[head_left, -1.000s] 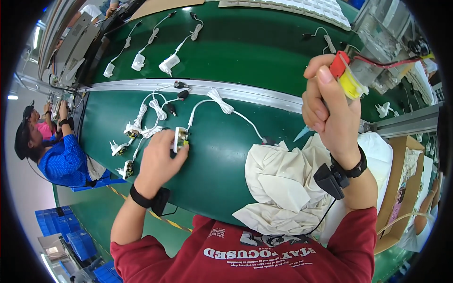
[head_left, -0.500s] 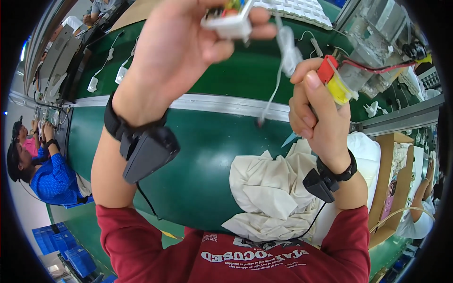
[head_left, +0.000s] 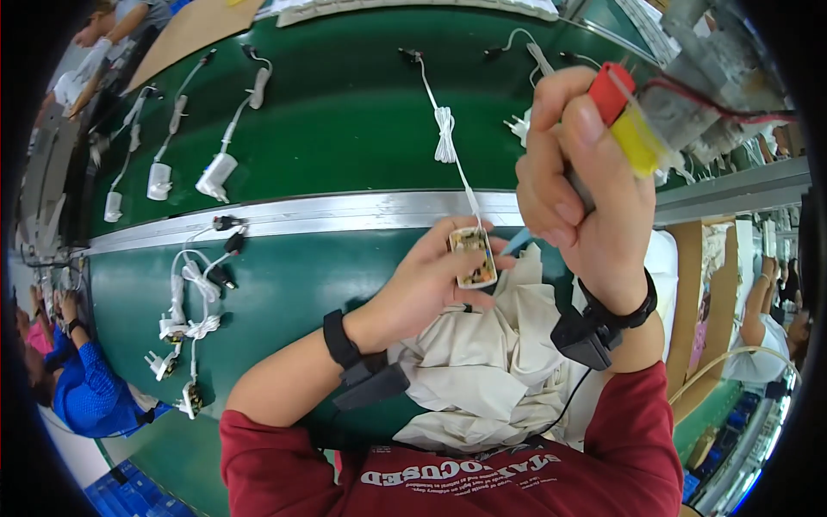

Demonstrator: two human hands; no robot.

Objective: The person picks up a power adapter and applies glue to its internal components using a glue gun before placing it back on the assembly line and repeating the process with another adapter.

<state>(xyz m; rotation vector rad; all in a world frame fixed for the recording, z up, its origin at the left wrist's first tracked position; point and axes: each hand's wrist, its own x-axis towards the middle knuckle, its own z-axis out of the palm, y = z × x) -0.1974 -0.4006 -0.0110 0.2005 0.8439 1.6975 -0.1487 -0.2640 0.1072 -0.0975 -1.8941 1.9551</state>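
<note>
My left hand (head_left: 413, 289) is closed around an opened white power adapter (head_left: 474, 274), its circuit board and small parts facing up. From the adapter a white cord (head_left: 444, 135) with a tied bundle runs away across the metal rail onto the far belt. My right hand (head_left: 594, 185) grips a hand-held tool with a red block (head_left: 611, 92), a yellow band and a pale blue tapered nozzle (head_left: 516, 242). The nozzle's tip is beside the adapter, near my left fingertips; I cannot tell whether they touch.
Several white adapters (head_left: 216, 176) with cords lie on the far green belt. Opened adapters with tangled cords (head_left: 191, 293) lie at left on the near table. Crumpled cream cloth (head_left: 482, 362) lies before me. A cardboard box (head_left: 685, 302) stands right; co-workers sit left and right.
My left hand has come down and nearer with the opened adapter, beside the nozzle. My right hand keeps its grip on the tool. Adapters on the near table, earlier behind my left arm, now show.
</note>
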